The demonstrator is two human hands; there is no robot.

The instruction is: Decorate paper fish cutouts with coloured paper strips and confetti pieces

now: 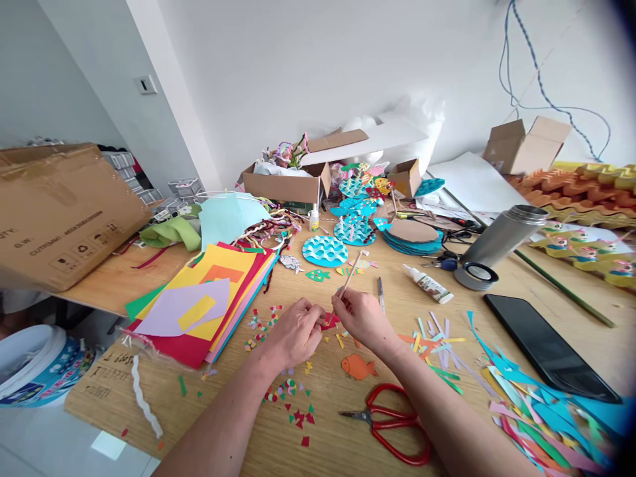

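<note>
My right hand (362, 315) is closed in a pinch round a thin wooden stick (353, 270), which slants up and carries a small white piece at its top end. Beneath its lower end lies a red paper cutout (330, 322), partly covered by my fingers. The closed fingers of my left hand (299, 331) hold the left edge of this cutout. Nearer me lies an orange paper fish (358, 366) with drawn lines. Red-handled scissors (392, 424) rest below it, partly behind my right forearm. Beyond my hands are a green paper fish (318, 275) and a blue wavy disc (324, 252).
Coloured paper sheets (199, 305) are stacked at left. Paper scraps (298, 417) are scattered around my forearms, with cut strips (546, 417) at right. A glue bottle (428, 283), a pen (381, 294), a leaning metal flask (507, 238) and a phone (546, 344) lie to the right.
</note>
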